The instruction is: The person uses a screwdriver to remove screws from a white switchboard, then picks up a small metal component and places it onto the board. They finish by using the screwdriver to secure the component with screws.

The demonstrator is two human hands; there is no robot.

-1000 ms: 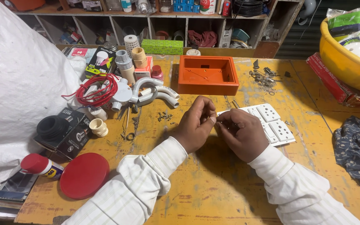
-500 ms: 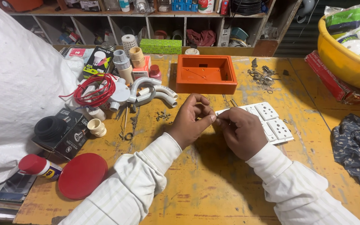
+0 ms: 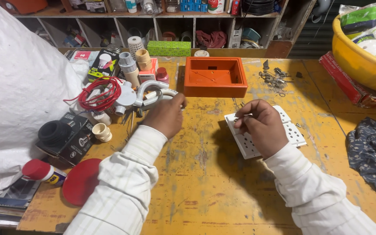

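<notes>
Right hand is resting on white plate at tabletop centre, fingers pinching a small screw. Left hand is reaching at 10 o'clock toward pipe bends, fingers' grip unclear.

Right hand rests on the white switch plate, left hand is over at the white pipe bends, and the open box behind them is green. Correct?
Not quite: the open box is orange, as the head view shows. The right hand does rest on the white switch plate, and the left hand is at the white pipe bends.
</notes>
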